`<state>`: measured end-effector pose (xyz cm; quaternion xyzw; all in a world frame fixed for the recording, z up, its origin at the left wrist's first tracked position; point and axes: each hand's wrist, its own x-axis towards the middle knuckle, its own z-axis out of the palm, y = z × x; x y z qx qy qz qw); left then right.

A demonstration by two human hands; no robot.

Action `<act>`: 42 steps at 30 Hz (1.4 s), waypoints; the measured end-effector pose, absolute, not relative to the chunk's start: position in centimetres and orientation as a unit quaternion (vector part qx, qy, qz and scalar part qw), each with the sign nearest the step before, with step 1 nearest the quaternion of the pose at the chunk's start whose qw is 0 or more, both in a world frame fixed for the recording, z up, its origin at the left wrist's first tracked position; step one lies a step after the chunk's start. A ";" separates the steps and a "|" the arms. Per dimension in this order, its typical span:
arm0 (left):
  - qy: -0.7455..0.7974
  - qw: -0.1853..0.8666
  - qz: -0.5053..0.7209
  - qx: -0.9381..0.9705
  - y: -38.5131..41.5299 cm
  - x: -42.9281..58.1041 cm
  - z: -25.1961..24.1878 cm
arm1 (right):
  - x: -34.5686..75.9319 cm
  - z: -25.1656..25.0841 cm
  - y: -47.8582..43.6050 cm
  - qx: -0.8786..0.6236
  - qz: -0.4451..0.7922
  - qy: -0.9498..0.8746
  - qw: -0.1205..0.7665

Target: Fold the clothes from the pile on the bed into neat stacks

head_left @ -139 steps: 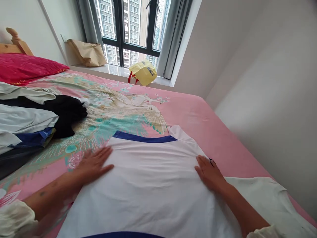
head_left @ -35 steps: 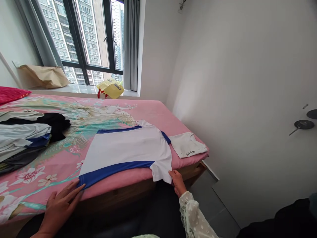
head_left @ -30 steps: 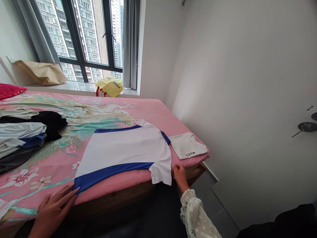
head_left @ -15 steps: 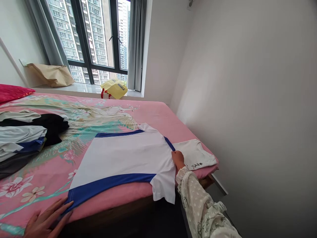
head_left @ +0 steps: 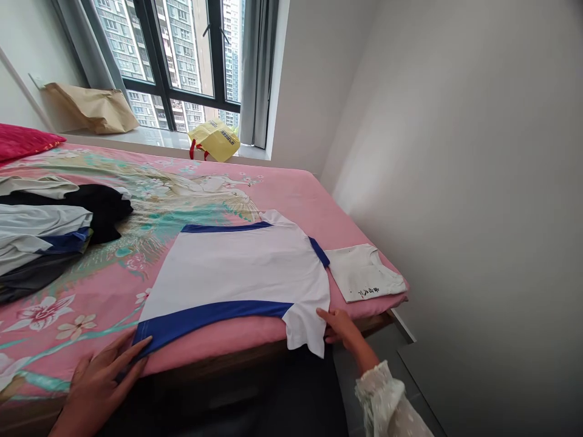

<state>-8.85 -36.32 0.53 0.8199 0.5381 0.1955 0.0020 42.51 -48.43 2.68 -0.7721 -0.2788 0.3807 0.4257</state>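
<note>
A white T-shirt (head_left: pixel 237 267) with blue side panels and a blue collar lies spread flat along the near edge of the bed, its hem to the left. My left hand (head_left: pixel 107 376) rests at the near hem corner, fingers spread and touching the blue panel. At the right, my right hand (head_left: pixel 341 331) is beside the near sleeve, which hangs over the bed edge. Its fingers are apart, with the index fingertip at the sleeve's edge. A folded white garment (head_left: pixel 359 273) with dark lettering lies just beyond the collar.
A pile of black, white and blue clothes (head_left: pixel 50 224) lies on the floral pink bedsheet (head_left: pixel 291 188) at left. Behind it is a red pillow (head_left: pixel 27 142). A brown paper bag (head_left: pixel 93 109) and a yellow bag (head_left: pixel 216 139) stand by the window. A wall borders the right.
My right hand has let go of the collar and moved nearer to me, down to the near sleeve. My left hand stays at the hem corner. The view has tilted downward.
</note>
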 end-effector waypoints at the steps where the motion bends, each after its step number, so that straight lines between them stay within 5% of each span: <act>1: 0.528 -0.011 0.196 0.826 -36.3 -8.8 0.6 | 41.6 2.0 -49.5 -0.750 0.426 -0.250 0.440; 6: 0.499 -0.039 0.201 0.842 -36.3 -9.0 0.3 | 39.3 0.6 -52.4 -0.714 0.431 -0.163 0.528; 13: 0.472 -0.049 0.249 0.845 -36.6 -8.8 0.2 | 38.8 1.5 -53.3 -0.628 0.541 -0.106 0.549; 21: 0.424 0.005 0.225 0.877 -36.5 -9.8 1.9 | 38.6 1.2 -52.9 -0.589 0.515 -0.096 0.615; 31: 0.430 0.029 0.210 0.878 -36.7 -10.0 2.7 | 37.8 1.5 -53.3 -0.592 0.588 -0.139 0.534; 42: 0.441 0.066 0.267 0.855 -34.0 -10.7 1.2 | 41.0 4.0 -51.0 -0.552 0.548 -0.137 0.613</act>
